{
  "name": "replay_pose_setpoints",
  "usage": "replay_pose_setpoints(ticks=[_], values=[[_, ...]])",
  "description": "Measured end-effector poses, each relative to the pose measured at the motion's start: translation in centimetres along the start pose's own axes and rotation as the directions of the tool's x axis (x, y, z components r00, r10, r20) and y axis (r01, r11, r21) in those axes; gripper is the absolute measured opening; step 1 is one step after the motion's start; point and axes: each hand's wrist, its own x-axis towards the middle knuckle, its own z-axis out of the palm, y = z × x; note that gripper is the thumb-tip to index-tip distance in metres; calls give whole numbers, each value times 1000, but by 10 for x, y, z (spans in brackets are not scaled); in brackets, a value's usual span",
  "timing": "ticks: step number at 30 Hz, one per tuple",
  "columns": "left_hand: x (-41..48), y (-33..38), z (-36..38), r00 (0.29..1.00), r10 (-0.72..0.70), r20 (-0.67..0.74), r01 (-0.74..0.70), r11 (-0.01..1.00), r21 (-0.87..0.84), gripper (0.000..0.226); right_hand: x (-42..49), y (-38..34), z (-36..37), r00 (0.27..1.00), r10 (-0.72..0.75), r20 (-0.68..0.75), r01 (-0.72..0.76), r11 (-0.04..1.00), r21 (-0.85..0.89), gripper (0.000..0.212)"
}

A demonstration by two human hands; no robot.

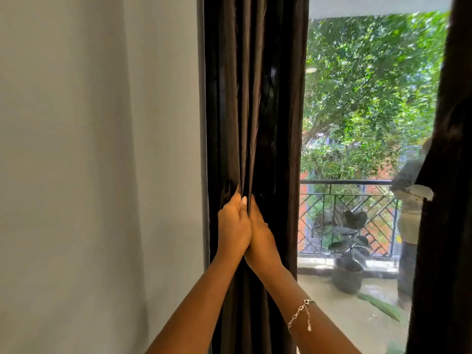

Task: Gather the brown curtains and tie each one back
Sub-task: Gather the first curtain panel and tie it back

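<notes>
Nearest the camera, two bare forearms reach up side by side, and one thin chain bracelet (301, 312) with oval links hangs on the right wrist. Just beyond, the left hand (233, 226) and right hand (261, 235) meet, touching at the heels. Each grip is clamped on gathered folds of the near curtain (255, 98), fingers curled round the cloth. That curtain is dark brown and smooth with a slight sheen. It hangs in deep vertical pleats between the plain grey wall (102, 149) on its left and the window (357, 111) on its right. A second curtain (444, 251) of the same brown hangs at the right edge, cinched by one pale tie (422, 192). Between the two curtains the glass lies uncovered. Outside stand one dark potted plant (350, 251) with broad leaves, one metal railing (347, 200) of diagonal bars, and blurred green trees (370, 72).
</notes>
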Motion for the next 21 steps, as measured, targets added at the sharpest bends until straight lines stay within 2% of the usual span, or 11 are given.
replay_pose_setpoints(ticks=[3,8,10,12,13,14,15,16,17,19,21], values=[[-4,5,2,999,-22,48,26,997,-78,28,0,3,5,999,50,-1,-49,982,183,35],[0,7,4,1000,1,10,-1,999,47,41,-3,1,-9,995,2,99,0,1000,-20,22],[4,5,3,999,-38,-4,38,997,70,43,-13,-2,-13,990,-39,136,42,999,-20,46],[6,2,2,998,-62,-10,62,993,97,44,-26,-6,-18,987,-146,-67,141,988,-65,54],[7,2,0,998,-64,-10,64,992,106,44,-32,-7,-21,940,-235,-249,227,972,-61,50],[6,1,-1,998,-62,-9,63,992,109,44,-37,-7,-24,847,-339,-410,323,940,-110,46],[6,1,-2,998,-57,-9,58,992,110,44,-41,-5,-28,759,-411,-504,382,909,-166,44],[5,2,-2,999,-52,-9,53,993,105,44,-42,-3,-33,707,-435,-558,393,897,-201,44],[3,2,-2,999,-50,-10,51,994,95,44,-42,0,-37,701,-389,-598,344,919,-195,49],[2,3,-2,998,-55,-16,56,996,76,45,-37,6,-42,785,-130,-606,150,988,-18,67],[0,6,0,998,-61,-22,62,997,53,46,-29,12,-42,887,109,-449,-46,988,150,74]])
